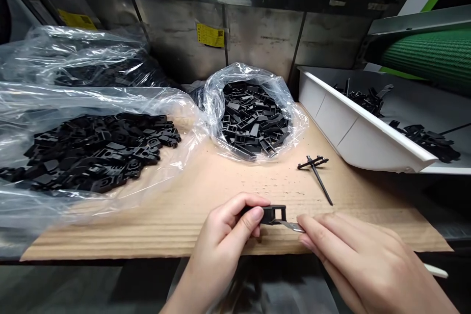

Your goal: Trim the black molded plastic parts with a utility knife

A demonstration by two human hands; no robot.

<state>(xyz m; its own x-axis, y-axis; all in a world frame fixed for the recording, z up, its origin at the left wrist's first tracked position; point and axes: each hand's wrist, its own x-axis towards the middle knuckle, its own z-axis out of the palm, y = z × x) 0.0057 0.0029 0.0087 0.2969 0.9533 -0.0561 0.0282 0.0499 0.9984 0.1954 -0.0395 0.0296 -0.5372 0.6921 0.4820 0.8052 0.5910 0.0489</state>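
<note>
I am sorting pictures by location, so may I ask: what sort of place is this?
Probably a factory workstation: clear bags hold many black parts, a white tray holds others, and the right hand holds a blade at a single part in the left hand.

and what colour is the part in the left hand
The part held in the left hand is black, as the head view shows.

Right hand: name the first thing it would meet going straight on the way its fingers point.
Most likely the black part in the left hand; the blade the right hand grips appears right at its edge, though actual contact is hard to confirm.
</note>
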